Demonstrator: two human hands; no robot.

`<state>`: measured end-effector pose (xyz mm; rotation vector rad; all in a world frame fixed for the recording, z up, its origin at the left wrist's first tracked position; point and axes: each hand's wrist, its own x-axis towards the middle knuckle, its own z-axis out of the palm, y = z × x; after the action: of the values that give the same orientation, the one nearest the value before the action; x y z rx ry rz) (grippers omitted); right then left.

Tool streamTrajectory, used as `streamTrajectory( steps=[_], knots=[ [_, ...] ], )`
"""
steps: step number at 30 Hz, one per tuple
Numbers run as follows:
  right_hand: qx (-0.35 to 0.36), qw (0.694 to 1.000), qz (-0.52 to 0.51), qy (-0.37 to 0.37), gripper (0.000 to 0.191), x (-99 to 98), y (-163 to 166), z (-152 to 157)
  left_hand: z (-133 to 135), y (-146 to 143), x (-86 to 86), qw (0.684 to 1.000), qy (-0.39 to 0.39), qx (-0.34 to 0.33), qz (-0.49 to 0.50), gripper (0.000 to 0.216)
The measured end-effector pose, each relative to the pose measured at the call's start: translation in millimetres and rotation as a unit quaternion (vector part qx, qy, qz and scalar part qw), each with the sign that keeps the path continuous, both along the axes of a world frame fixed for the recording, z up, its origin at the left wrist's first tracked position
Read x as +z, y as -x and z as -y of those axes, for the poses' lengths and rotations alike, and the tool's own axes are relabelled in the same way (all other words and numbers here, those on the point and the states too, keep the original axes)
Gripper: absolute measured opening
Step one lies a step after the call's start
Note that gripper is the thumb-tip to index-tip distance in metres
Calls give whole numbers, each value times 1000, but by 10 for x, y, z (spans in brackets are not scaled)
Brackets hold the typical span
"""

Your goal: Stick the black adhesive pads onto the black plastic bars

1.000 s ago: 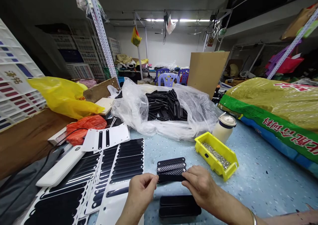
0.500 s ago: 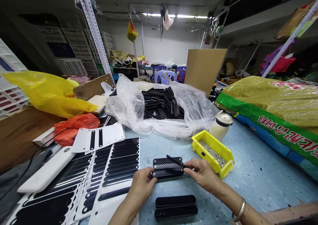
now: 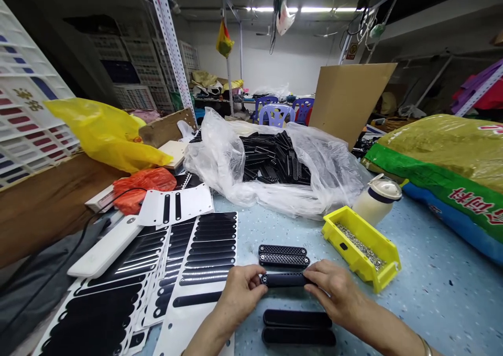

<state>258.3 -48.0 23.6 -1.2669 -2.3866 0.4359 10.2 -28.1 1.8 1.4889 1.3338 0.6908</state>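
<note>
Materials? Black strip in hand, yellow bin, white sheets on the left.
The black strip, pinched at its ends by left hand and right hand: likely moulded plastic, matte, uniform black, rounded ends. The yellow bin: plastic, slightly glossy, solid colour, thick moulded walls. The white sheets: probably glossy backing paper or film carrying black oval stickers; they reflect the lights.

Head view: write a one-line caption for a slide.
Left hand and right hand pinch a black strip by its ends over a table, near two meshed strips and a yellow bin.
</note>
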Motion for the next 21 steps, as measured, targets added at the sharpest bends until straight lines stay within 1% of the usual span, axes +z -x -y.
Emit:
streamTrajectory(
  steps=[4,9,12,15,21],
  knots=[
    [7,1000,19,-4,15,-34,41,-39,-7,16,-2,1000,15,-5,18,23],
    [13,999,44,3,16,2,77,-62,-14,38,25,999,25,-27,18,21],
    [20,998,53,-3,16,5,93,-69,-14,42,16,999,25,-25,16,20],
    [19,998,63,-6,15,-31,98,-70,-17,38,-9,999,26,-22,22,20],
    [9,996,76,-42,16,-109,100,-57,-20,33,-28,999,34,-15,24,19]
  ],
)
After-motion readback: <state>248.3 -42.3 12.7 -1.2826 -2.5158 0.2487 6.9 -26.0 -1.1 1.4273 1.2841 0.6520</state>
